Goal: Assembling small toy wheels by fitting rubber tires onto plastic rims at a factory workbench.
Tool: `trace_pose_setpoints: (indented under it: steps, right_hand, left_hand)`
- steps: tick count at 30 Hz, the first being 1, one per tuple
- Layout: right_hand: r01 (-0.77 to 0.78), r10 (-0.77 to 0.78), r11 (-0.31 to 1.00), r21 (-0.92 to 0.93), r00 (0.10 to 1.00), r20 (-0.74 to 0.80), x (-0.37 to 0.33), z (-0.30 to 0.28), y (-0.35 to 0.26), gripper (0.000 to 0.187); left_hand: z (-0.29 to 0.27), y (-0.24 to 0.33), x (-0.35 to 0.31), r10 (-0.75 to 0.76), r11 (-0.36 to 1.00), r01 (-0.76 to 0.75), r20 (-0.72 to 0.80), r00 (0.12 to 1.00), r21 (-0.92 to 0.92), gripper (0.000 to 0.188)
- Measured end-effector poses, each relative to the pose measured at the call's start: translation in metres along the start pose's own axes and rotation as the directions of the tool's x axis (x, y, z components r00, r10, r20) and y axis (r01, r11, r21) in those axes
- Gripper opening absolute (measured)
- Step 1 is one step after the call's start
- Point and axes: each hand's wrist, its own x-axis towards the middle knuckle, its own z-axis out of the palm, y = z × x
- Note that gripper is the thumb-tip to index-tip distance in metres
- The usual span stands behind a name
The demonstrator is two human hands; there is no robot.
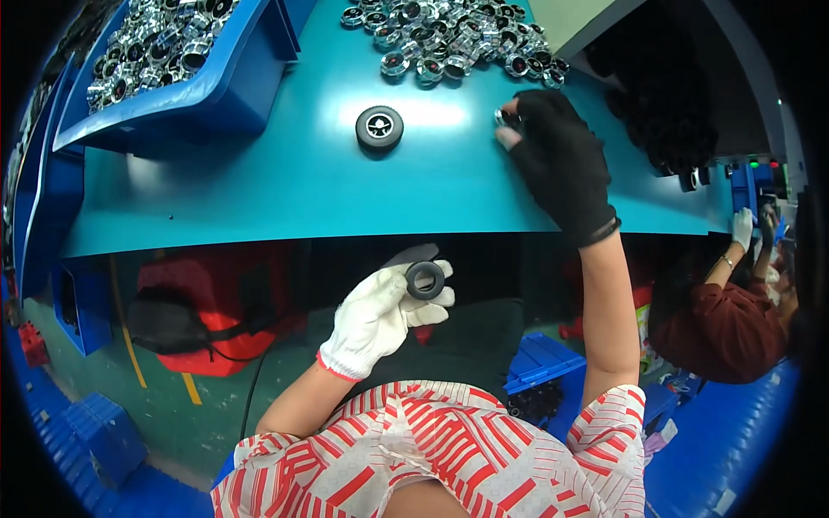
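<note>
My left hand [377, 312], in a white knitted glove, holds a black rubber tyre [425, 281] just off the near edge of the table. The tyre's open centre shows between thumb and fingers. My right hand [560, 160] wears a black fingerless glove and reaches over the table. Its thumb and fingertips pinch a small chrome wheel hub [500, 118], partly covered by the fingers. A toy wheel [380, 128], a black tyre with a chrome hub in it, lies on the table left of that hand. Beyond the fingers lies a heap of chrome hubs [458, 39].
A blue bin [186, 99] of chrome hubs stands at the far left of the teal table [285, 194]. At the right, black tyres [661, 129] pile up beside a pale panel. A blue crate [542, 367] sits below the table; another person [721, 324] works at the right.
</note>
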Motion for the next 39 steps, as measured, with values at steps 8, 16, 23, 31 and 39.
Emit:
trace_pose_setpoints:
  steps: [8,16,23,31,39]
  right_hand:
    - [-0.142,0.135,0.960,0.240,0.990,0.044,-0.054,-0.018,-0.030,0.031]
    - [-0.248,0.184,0.821,0.514,0.968,0.172,-0.127,-0.006,-0.056,0.035]
    - [-0.297,0.250,0.755,0.584,0.955,0.162,-0.148,0.009,-0.058,0.033]
    - [-0.301,0.224,0.760,0.576,0.953,0.204,-0.153,0.017,-0.063,0.032]
    - [-0.310,0.219,0.758,0.574,0.950,0.223,-0.153,0.022,-0.065,0.032]
  left_hand:
    - [-0.003,-0.008,-0.003,-0.051,0.992,0.056,0.049,0.997,-0.114,0.050]
    - [0.004,-0.012,-0.006,-0.106,0.994,0.107,0.030,0.994,-0.037,0.049]
    - [0.008,-0.016,-0.007,-0.120,0.992,0.121,-0.032,0.992,0.033,0.050]
    - [0.007,-0.017,-0.009,-0.106,0.993,0.108,-0.040,0.994,0.056,0.050]
    - [0.004,-0.016,-0.010,-0.114,0.992,0.117,-0.054,0.992,0.047,0.050]
